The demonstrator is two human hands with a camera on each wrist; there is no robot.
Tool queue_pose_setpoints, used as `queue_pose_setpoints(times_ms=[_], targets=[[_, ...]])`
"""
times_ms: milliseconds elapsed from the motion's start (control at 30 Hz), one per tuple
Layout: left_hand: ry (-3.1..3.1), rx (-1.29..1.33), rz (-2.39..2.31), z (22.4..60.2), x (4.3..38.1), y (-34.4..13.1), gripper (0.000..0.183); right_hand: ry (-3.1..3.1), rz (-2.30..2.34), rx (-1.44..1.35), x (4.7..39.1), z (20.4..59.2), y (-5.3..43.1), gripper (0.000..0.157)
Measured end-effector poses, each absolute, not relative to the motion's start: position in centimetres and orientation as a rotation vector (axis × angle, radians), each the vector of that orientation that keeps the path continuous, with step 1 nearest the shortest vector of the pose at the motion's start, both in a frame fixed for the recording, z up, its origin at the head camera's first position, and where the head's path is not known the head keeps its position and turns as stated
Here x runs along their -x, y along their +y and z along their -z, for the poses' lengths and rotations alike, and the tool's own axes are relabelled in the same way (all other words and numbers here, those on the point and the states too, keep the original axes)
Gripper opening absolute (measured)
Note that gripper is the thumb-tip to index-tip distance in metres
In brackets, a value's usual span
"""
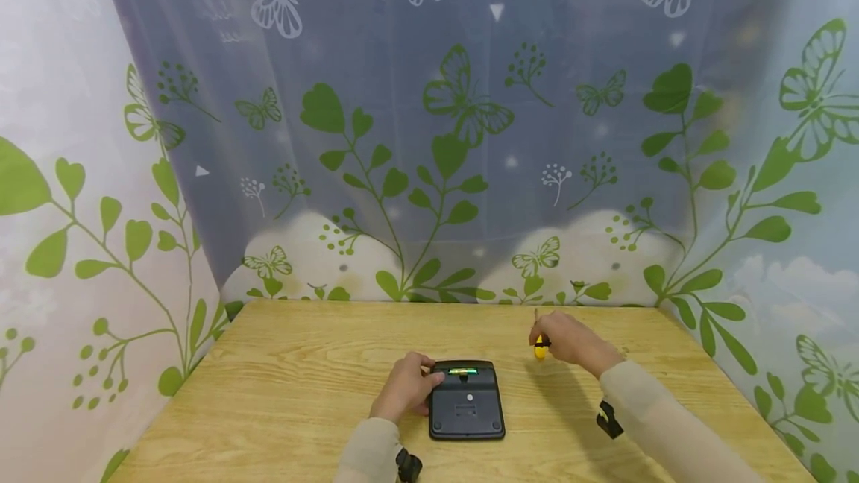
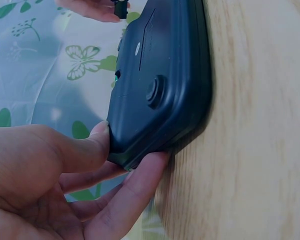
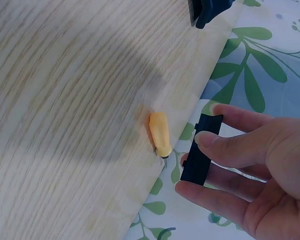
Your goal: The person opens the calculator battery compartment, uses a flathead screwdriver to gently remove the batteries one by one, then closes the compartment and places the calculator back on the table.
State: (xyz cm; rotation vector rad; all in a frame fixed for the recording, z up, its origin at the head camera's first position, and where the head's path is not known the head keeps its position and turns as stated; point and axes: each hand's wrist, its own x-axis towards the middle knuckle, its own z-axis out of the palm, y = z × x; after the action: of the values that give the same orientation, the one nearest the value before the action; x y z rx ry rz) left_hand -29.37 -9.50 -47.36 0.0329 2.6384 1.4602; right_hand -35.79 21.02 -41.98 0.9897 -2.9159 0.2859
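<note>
A black calculator [image 1: 466, 416] lies face down on the wooden table, its battery slot open with a green-and-gold battery [image 1: 463, 371] inside. My left hand [image 1: 405, 386] grips its upper left corner, thumb on the back and fingers under the edge, as the left wrist view shows. Away to the right, my right hand [image 1: 567, 338] pinches a thin black battery cover [image 3: 202, 150] between thumb and fingers. Small tabs show along one side of the cover. Just beyond it on the table is a small screwdriver [image 3: 160, 132] with a yellow handle, partly overlapped by the cover in the head view.
The wooden table [image 1: 302, 364] ends at a patterned curtain [image 1: 403, 170] with leaves and butterflies, and similar sheets hang at both sides. Each wrist wears a black strap mount [image 1: 609, 420].
</note>
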Motion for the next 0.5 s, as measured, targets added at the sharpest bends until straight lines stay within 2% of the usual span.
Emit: queue_pose_setpoints(times_ms=[200,500], targets=[[2.644,-0.044,-1.464,47.4,29.4,-9.6,0.040,-2.909,-0.262,-0.986,36.2,42.1,21.9,0.039],[2.647,-0.050,-1.461,47.4,29.3,-9.5,0.039,-2.943,-0.283,-0.968,36.5,42.5,23.1,0.041]])
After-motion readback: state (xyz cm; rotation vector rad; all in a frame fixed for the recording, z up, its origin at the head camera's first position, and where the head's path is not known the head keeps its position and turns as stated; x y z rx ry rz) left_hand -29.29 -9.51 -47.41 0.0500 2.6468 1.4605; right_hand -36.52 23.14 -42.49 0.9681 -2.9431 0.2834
